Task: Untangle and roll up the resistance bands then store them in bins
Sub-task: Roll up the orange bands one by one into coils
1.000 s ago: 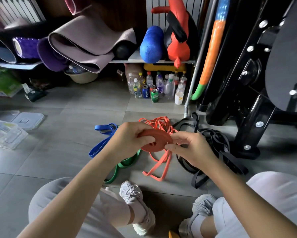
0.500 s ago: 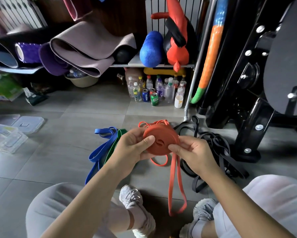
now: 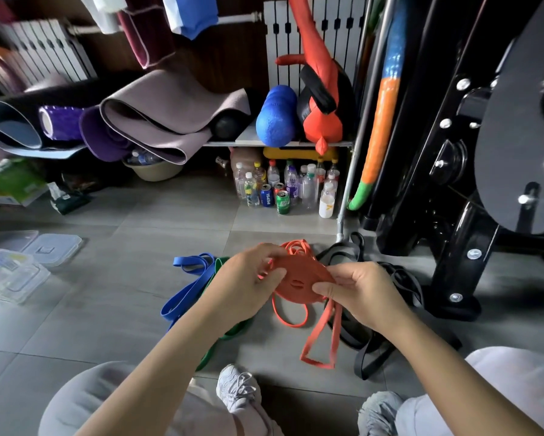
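Observation:
An orange resistance band (image 3: 299, 280) is wound into a flat coil in front of me, its loose tail hanging down to the floor. My left hand (image 3: 248, 284) grips the coil's left edge with thumb and fingers. My right hand (image 3: 358, 292) pinches the coil's right side where the tail leaves it. Beneath my left arm, a blue band (image 3: 185, 291) and a green band (image 3: 229, 332) lie side by side on the tiles. A black band (image 3: 402, 287) sprawls in loops to the right. Clear plastic bins (image 3: 9, 275) with loose lids (image 3: 55, 248) stand at the left.
Bottles and cans (image 3: 283, 190) stand under a shelf that holds rolled mats (image 3: 157, 118) and a blue foam roller (image 3: 275, 116). A black exercise machine (image 3: 472, 171) fills the right side. My knees and white shoes (image 3: 237, 393) sit at the bottom edge.
The coil has grown as more orange band went onto it, and the loose tail is shorter. My hands have turned the coil and taken new grips on its edges.

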